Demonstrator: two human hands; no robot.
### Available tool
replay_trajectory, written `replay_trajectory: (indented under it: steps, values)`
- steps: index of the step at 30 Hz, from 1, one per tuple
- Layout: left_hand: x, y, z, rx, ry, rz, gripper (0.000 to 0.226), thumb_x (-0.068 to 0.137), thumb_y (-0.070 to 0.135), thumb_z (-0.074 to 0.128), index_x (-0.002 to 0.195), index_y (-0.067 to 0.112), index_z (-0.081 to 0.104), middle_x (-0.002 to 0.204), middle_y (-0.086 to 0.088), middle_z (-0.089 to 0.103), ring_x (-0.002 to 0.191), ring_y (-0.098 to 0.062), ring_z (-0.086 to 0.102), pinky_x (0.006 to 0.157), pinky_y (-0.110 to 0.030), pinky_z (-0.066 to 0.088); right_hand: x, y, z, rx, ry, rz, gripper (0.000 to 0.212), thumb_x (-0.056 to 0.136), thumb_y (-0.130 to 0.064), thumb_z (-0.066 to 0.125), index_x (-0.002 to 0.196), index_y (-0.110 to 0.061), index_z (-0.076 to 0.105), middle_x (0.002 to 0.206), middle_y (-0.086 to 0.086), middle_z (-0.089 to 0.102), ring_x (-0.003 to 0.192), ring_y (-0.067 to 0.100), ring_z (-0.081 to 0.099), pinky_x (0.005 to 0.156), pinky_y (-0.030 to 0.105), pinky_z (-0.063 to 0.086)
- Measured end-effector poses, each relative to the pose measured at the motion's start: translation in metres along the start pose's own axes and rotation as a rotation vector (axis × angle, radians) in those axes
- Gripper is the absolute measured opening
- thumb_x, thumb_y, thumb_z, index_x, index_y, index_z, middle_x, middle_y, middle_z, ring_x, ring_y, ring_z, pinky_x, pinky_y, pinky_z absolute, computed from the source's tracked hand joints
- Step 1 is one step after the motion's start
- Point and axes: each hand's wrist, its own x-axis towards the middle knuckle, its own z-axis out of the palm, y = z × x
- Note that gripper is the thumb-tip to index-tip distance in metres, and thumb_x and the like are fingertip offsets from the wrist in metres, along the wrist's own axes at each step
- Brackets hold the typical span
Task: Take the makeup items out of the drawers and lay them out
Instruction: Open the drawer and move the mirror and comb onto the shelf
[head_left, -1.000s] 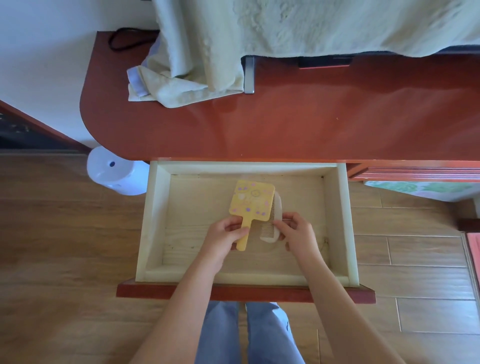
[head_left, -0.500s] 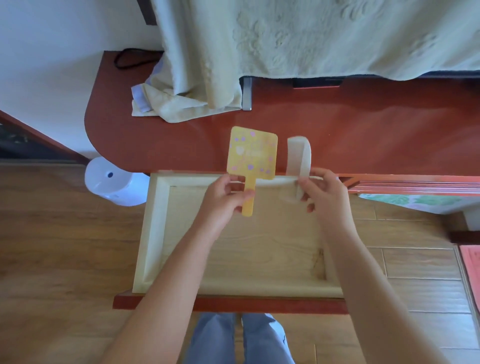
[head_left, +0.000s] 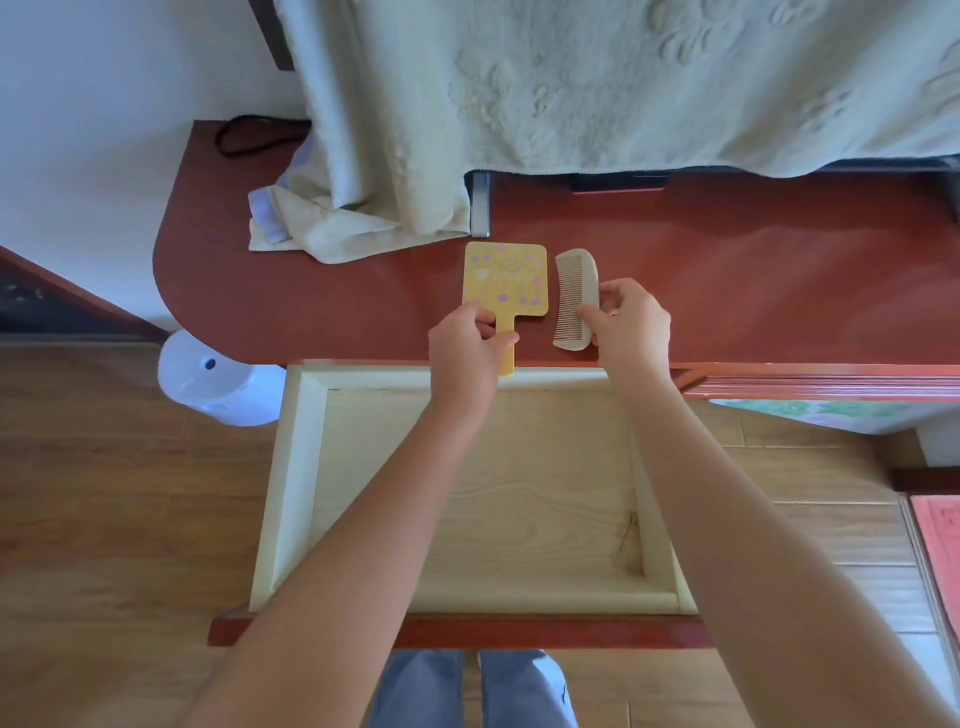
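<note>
We are setting the pair down on the red worktop (head_left: 753, 291). Our left hand (head_left: 470, 353) pinches the handle of the yellow hand mirror (head_left: 506, 278) between thumb and fingers. Our right hand (head_left: 631, 325) grips the spine of the pale comb (head_left: 574, 291), whose teeth face the mirror. Both items seem to lie flat on the worktop, just beside each other but apart, in front of the crumpled towel (head_left: 363, 228).

To finish well, we should push the mirror a little further back, because the tip of its handle juts past the worktop's front edge, above the open drawer (head_left: 291, 493). It could be knocked off there when we reach in again. We keep the gap between comb and mirror so that each reads as its own item. Then we let go by opening the fingers straight up, without dragging either piece askew.

A second ago both items lay on the drawer floor under our hands. Half a second ago we held them in the air over the drawer's back wall, the comb standing on edge. Now they are out of the drawer and down on the worktop, the comb turned flat, while our grips are unchanged.
</note>
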Motion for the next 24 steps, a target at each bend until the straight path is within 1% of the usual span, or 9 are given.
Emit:
replay_trajectory:
  steps: [2,6,11,14,16,18,19,21,24]
  values:
    - [0.001,0.004,0.003,0.133,0.026,0.055,0.022,0.078,0.015,0.073,0.096,0.006,0.064,0.08,0.001,0.062,0.075,-0.02,0.059,0.066,-0.033,0.049,0.002,0.002,0.001,-0.06,0.012,-0.018,0.018,0.083,-0.018,0.062,0.101,-0.013,0.061,0.095,0.004,0.057,0.083,0.02,0.052,0.071,0.036,0.047]
    - [0.005,0.007,0.006,0.33,0.061,0.1,0.026,0.081,0.02,0.072,0.103,0.009,0.062,0.089,-0.003,0.066,0.078,-0.023,0.062,0.066,-0.036,0.05,0.005,0.004,0.004,-0.157,0.02,-0.059,0.019,0.087,-0.019,0.059,0.103,-0.01,0.06,0.104,0.01,0.059,0.081,0.016,0.044,0.067,0.028,0.033]
    - [0.006,0.003,0.01,0.404,0.066,0.131,0.028,0.083,0.024,0.071,0.105,0.01,0.06,0.096,-0.006,0.064,0.084,-0.027,0.062,0.069,-0.038,0.049,0.004,0.007,0.005,-0.144,0.031,-0.08,0.019,0.088,-0.021,0.056,0.103,-0.009,0.059,0.103,0.011,0.059,0.081,0.017,0.045,0.068,0.027,0.033]
    - [-0.001,-0.004,0.006,0.425,0.069,0.216,0.032,0.086,0.032,0.066,0.108,0.01,0.059,0.099,-0.005,0.06,0.086,-0.023,0.059,0.066,-0.032,0.043,-0.008,0.009,-0.002,-0.154,0.016,-0.162,0.022,0.09,-0.023,0.054,0.108,-0.011,0.059,0.103,0.008,0.057,0.081,0.019,0.05,0.069,0.026,0.035]
    - [-0.013,-0.014,-0.002,0.39,0.062,0.306,0.033,0.089,0.037,0.059,0.108,0.01,0.06,0.098,-0.004,0.06,0.086,-0.02,0.058,0.066,-0.032,0.046,-0.026,0.015,-0.012,-0.143,0.003,-0.217,0.022,0.09,-0.022,0.053,0.109,-0.014,0.06,0.101,0.003,0.055,0.076,0.015,0.053,0.069,0.023,0.036]
    - [-0.032,-0.029,-0.019,0.344,-0.024,0.364,0.037,0.091,0.041,0.049,0.109,0.011,0.06,0.101,-0.001,0.059,0.095,-0.017,0.056,0.076,-0.033,0.048,-0.055,0.03,-0.025,-0.127,-0.053,-0.254,0.02,0.09,-0.02,0.054,0.108,-0.016,0.061,0.098,-0.002,0.054,0.072,0.007,0.052,0.069,0.02,0.036]
    - [-0.043,-0.037,-0.03,0.337,-0.102,0.375,0.043,0.09,0.046,0.043,0.112,0.013,0.059,0.107,0.001,0.058,0.102,-0.015,0.053,0.084,-0.029,0.045,-0.073,0.04,-0.031,-0.132,-0.105,-0.267,0.02,0.09,-0.022,0.055,0.109,-0.018,0.061,0.097,-0.004,0.055,0.073,0.006,0.052,0.071,0.022,0.038]
    - [-0.071,-0.057,-0.054,0.375,-0.282,0.38,0.058,0.087,0.057,0.033,0.124,0.016,0.052,0.122,0.003,0.053,0.116,-0.007,0.044,0.095,-0.018,0.032,-0.112,0.065,-0.042,-0.175,-0.225,-0.277,0.023,0.09,-0.029,0.057,0.11,-0.019,0.06,0.097,-0.007,0.056,0.079,0.007,0.053,0.072,0.024,0.041]
    - [-0.116,-0.093,-0.089,0.451,-0.478,0.369,0.083,0.079,0.079,0.024,0.138,0.022,0.038,0.14,0.011,0.037,0.129,0.004,0.023,0.106,-0.019,0.017,-0.17,0.102,-0.054,-0.241,-0.398,-0.267,0.04,0.084,-0.049,0.054,0.114,-0.024,0.059,0.104,-0.015,0.055,0.093,0.005,0.053,0.078,0.012,0.035]
